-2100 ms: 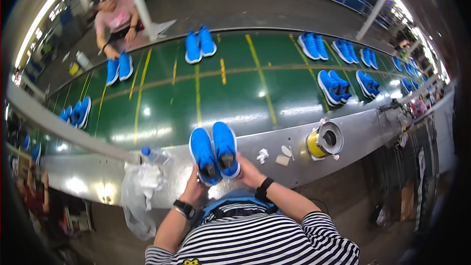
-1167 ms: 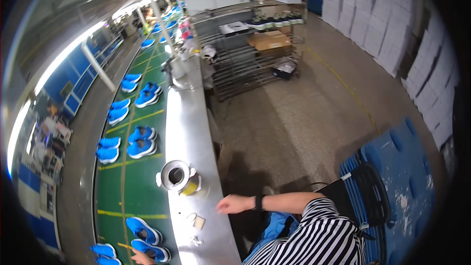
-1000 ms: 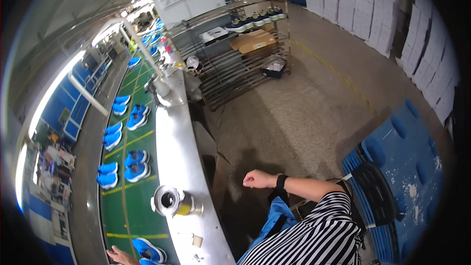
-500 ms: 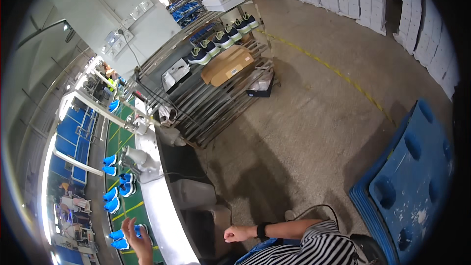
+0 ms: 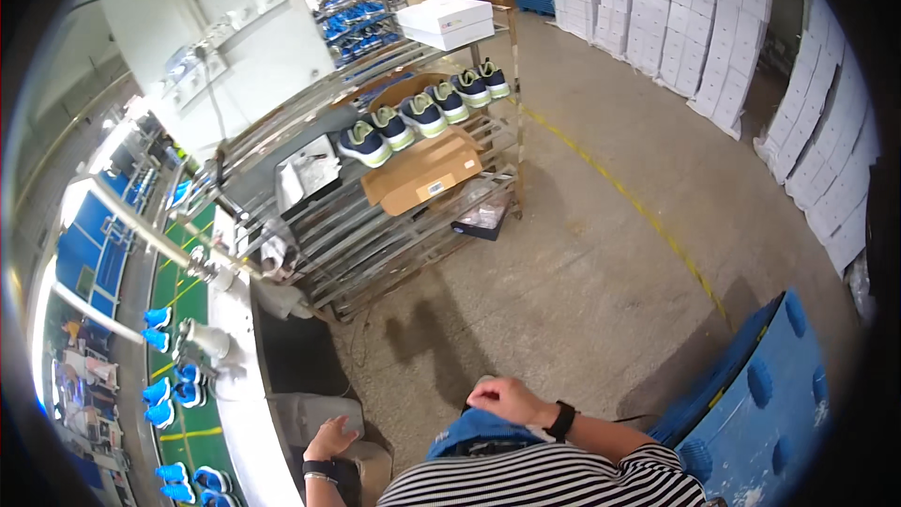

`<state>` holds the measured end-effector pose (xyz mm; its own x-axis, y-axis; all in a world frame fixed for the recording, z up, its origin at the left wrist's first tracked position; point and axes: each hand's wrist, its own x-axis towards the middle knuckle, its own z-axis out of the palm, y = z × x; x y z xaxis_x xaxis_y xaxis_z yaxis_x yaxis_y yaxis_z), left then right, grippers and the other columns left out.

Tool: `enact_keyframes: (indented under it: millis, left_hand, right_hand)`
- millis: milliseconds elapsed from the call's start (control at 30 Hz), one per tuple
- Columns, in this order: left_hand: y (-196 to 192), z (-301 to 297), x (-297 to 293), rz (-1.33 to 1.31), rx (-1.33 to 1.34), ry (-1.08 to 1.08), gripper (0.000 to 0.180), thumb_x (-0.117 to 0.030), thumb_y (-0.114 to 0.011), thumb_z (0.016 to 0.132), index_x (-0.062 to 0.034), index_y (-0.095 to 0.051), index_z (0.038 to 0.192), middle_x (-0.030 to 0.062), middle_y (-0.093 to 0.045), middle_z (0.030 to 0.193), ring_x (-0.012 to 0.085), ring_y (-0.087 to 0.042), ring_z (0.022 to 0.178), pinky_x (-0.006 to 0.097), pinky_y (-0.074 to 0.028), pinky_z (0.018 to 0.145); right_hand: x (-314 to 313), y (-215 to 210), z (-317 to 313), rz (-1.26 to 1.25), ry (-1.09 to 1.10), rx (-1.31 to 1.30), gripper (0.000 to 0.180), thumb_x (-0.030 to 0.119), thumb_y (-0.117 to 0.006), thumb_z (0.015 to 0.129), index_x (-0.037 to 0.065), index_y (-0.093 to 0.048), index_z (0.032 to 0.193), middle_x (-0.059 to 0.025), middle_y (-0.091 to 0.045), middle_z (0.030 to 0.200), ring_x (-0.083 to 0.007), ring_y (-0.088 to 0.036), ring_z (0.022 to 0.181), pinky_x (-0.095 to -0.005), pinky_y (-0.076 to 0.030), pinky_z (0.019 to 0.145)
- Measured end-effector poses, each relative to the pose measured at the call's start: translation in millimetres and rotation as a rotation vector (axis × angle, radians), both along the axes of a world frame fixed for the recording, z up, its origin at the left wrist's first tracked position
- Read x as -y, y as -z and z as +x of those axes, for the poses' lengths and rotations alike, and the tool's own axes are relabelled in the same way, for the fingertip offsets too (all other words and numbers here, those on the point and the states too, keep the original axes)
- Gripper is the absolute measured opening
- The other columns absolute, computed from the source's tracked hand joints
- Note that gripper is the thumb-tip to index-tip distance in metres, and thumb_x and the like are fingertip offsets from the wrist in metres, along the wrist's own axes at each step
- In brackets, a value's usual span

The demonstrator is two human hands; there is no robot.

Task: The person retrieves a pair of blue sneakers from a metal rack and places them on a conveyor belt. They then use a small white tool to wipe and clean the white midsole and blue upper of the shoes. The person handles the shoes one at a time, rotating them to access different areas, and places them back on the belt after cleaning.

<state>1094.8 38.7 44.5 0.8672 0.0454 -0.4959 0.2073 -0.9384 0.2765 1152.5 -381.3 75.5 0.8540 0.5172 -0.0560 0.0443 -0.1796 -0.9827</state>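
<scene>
My left hand (image 5: 330, 438) hangs beside the white ledge of the bench (image 5: 246, 446), over a grey bin (image 5: 314, 416). Its fingers are loosely apart and hold nothing. In front of my body, near a blue cloth at my waist (image 5: 469, 434), is my right hand (image 5: 511, 402), its fingers curled in with nothing visible in them. Left of the ledge runs a green conveyor belt (image 5: 202, 451) carrying several pairs of blue shoes (image 5: 160, 404) with white soles. Both hands are apart from the shoes.
A metal rack (image 5: 324, 258) ahead bears several navy shoes (image 5: 422, 115), a brown cardboard box (image 5: 427, 174) and a white box (image 5: 446, 23). Blue plastic pallets (image 5: 760, 413) stand at the right. White carton stacks (image 5: 648, 38) line the back, beyond a yellow floor line (image 5: 619, 192).
My view has turned and shifted right. The left hand has come away from over the belt shoes to beside the ledge. The right hand has moved in front of my body.
</scene>
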Motion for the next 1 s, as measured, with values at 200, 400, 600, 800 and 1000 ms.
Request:
enact_keyframes:
  millis: [200, 400, 600, 800, 1000]
  left_hand:
    - [20, 251, 100, -0.038, 0.059, 0.421, 0.048, -0.031, -0.061, 0.081, 0.0016, -0.054, 0.116, 0.0265, -0.057, 0.114, 0.0414, -0.055, 0.106, 0.047, -0.045, 0.089]
    - [-25, 522, 343, -0.261, 0.331, 0.783, 0.045, -0.024, -0.059, 0.084, -0.0026, -0.048, 0.121, 0.0231, -0.056, 0.11, 0.0402, -0.056, 0.099, 0.046, -0.046, 0.084]
    - [32, 690, 450, -0.253, 0.232, 0.587, 0.043, -0.029, -0.057, 0.085, -0.001, -0.053, 0.118, 0.0238, -0.057, 0.113, 0.0395, -0.054, 0.106, 0.045, -0.043, 0.092]
    - [117, 691, 427, 0.056, -0.424, 0.211, 0.049, -0.042, -0.05, 0.085, 0.0008, -0.064, 0.105, 0.0259, -0.059, 0.113, 0.0392, -0.056, 0.108, 0.045, -0.044, 0.093]
    - [250, 705, 516, -0.177, -0.428, 0.53, 0.023, -0.035, -0.055, 0.084, -0.0149, -0.065, 0.091, 0.0089, -0.068, 0.081, 0.0289, -0.063, 0.075, 0.042, -0.049, 0.064]
  right_hand:
    - [114, -77, 130, 0.05, 0.477, -0.023, 0.013, 0.014, -0.064, 0.087, 0.001, -0.067, 0.092, -0.0044, -0.067, 0.078, -0.0098, -0.062, 0.072, -0.0246, -0.05, 0.065]
    - [294, -69, 239, 0.045, 1.063, -0.027, 0.018, 0.014, -0.056, 0.092, 0.001, -0.064, 0.082, -0.0009, -0.061, 0.071, -0.006, -0.051, 0.059, -0.0214, -0.041, 0.056]
    - [480, -134, 448, 0.292, 0.989, 0.309, 0.026, 0.023, -0.054, 0.095, 0.001, -0.061, 0.084, -0.002, -0.055, 0.075, -0.0107, -0.049, 0.069, -0.0253, -0.041, 0.065]
    - [512, -228, 743, 0.519, 0.294, 0.452, 0.032, 0.031, -0.052, 0.096, 0.001, -0.062, 0.086, -0.004, -0.053, 0.078, -0.0121, -0.046, 0.07, -0.0269, -0.038, 0.065]
    - [507, -315, 973, 0.878, -0.347, 0.563, 0.039, 0.041, -0.047, 0.096, 0.008, -0.063, 0.085, -0.0023, -0.047, 0.074, -0.013, -0.042, 0.066, -0.0309, -0.04, 0.065]
